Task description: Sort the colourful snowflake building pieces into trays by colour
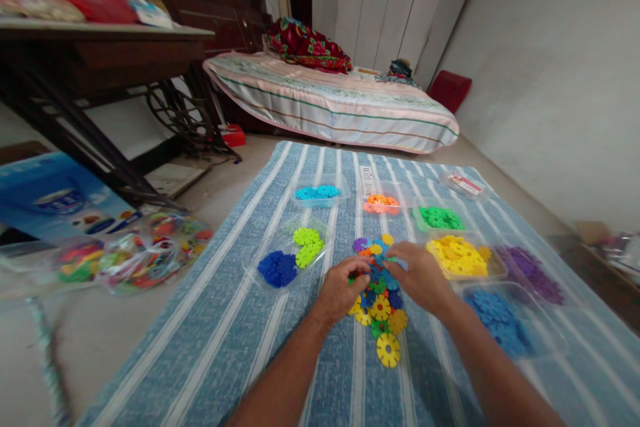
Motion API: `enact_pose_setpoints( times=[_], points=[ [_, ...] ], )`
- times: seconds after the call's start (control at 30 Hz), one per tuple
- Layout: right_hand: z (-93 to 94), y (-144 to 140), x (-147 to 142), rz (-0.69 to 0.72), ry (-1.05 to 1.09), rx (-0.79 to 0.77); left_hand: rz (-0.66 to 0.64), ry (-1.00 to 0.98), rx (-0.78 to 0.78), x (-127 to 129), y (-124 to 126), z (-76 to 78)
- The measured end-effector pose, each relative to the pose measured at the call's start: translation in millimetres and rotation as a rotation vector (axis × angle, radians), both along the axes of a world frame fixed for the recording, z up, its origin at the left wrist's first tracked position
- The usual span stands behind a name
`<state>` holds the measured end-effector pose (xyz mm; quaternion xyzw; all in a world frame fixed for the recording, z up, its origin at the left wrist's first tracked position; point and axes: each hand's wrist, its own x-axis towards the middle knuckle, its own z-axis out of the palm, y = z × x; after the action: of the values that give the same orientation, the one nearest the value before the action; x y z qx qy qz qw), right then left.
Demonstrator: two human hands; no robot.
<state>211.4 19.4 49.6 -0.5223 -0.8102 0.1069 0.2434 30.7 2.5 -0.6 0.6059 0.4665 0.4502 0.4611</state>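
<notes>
A mixed heap of notched plastic snowflake discs (381, 307) lies on the striped cloth, in yellow, green, blue, orange and purple. My left hand (341, 288) is over the heap's left side with curled fingers; a bit of green shows by them, but what they hold is unclear. Opposite it, my right hand (419, 277) reaches in from the right, thumb and fingers closed together at the heap, its contents hidden. To the left, a clear tray (255, 255) carries dark blue and lime discs. Yellow discs (457, 256) fill a tray right of my right hand.
Clear trays hold light blue discs (318, 193), orange discs (381, 204), green discs (440, 218), purple discs (531, 273) and blue discs (497, 321). A small clear box (464, 183) stands at the far right. Bags of colourful pieces (140, 260) lie on the floor, left.
</notes>
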Motion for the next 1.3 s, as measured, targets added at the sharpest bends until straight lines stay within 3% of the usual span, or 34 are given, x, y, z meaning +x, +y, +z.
enact_pose_setpoints(
  times=[0.2,0.43,0.7,0.87,0.93,1.0,1.1,1.17,1.3],
  points=[
    [-42.6,-37,-4,0.011,-0.034,0.091,0.016,-0.070,-0.040,1,0,-2.5],
    [-59.0,-41,-11,0.025,-0.099,0.330,0.011,-0.059,-0.031,1,0,-2.8],
    [-48.1,-50,-8,0.117,0.018,0.422,0.018,-0.053,-0.045,1,1,-1.6],
    [-18.3,-27,12,0.100,0.018,0.455,0.028,-0.070,-0.048,1,0,-1.6],
    [0.4,-4,30,0.026,-0.054,0.521,0.030,-0.079,-0.053,1,0,-2.3],
    [18.3,20,48,-0.151,-0.158,0.591,0.035,-0.088,-0.062,1,-1,-2.5],
    [30.4,37,60,-0.355,-0.236,0.602,0.042,-0.089,-0.077,1,0,-2.3],
    [23.6,31,52,-0.277,-0.227,0.542,0.041,-0.091,-0.078,1,0,-2.2],
    [-10.1,-1,12,0.064,-0.269,0.308,0.039,-0.097,-0.052,1,1,-2.2]
  ],
)
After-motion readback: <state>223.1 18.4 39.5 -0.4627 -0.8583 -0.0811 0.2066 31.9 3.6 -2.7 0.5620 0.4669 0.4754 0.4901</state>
